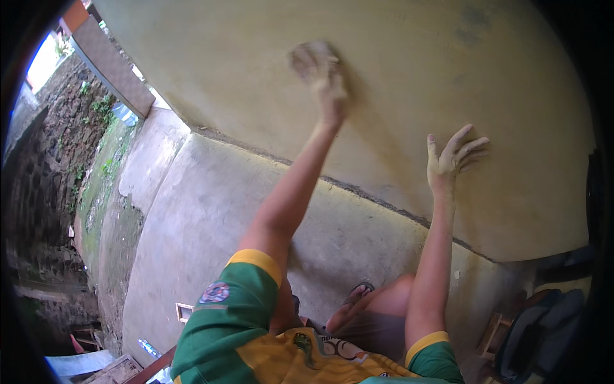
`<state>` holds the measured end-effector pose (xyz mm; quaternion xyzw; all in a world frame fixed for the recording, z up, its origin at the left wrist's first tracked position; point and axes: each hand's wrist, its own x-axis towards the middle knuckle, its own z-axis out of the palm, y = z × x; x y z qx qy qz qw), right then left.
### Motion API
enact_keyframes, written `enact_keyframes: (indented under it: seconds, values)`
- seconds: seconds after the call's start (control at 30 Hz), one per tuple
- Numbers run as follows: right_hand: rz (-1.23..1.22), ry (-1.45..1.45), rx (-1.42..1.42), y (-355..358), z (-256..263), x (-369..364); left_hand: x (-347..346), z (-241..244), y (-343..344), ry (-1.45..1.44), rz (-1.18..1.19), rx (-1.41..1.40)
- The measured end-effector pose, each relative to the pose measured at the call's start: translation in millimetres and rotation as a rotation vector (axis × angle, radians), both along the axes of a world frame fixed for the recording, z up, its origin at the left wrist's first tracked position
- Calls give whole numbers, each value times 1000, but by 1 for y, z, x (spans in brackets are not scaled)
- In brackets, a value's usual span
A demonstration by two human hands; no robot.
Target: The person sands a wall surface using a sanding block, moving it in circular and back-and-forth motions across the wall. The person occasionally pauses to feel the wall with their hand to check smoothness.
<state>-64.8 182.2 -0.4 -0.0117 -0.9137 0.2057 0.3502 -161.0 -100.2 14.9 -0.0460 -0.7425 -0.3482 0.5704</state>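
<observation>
Against the yellowish plastered wall (pixel 393 96), my left hand (pixel 324 79) is pressed high up, blurred, around a thin pale piece (pixel 314 53) that may be sandpaper; its exact kind cannot be told. Lower and to the right, my right hand (pixel 453 156) is spread at the wall with the thumb apart and holds nothing. Pale dust coats its fingers. Whether its fingertips touch the wall is unclear. A darker streak runs down the wall between both hands.
Below the wall lies a grey concrete floor (pixel 211 192), with my sandalled foot (pixel 357 293) on it. A mossy stone wall (pixel 53 158) and a plastic bottle (pixel 125 114) are at the left. A wooden-framed chair (pixel 494 331) with dark cloth stands at the lower right.
</observation>
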Motion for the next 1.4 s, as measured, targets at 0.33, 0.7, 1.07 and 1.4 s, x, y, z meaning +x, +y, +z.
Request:
enact_keyframes:
  seconds: [0.33,0.7,1.07,1.4]
  values:
    - [36,-13,-23,-11,2,-2,-14,-61,-105,-44,49,644]
    - [3,-16,-2,-10,3,-5,22,-110,-29,-75,30,291]
    - [45,-7,-39,-9,7,0,2,-89,-20,55,36,279]
    - [44,-22,-39,5,0,8,3,15,-14,84,-33,37]
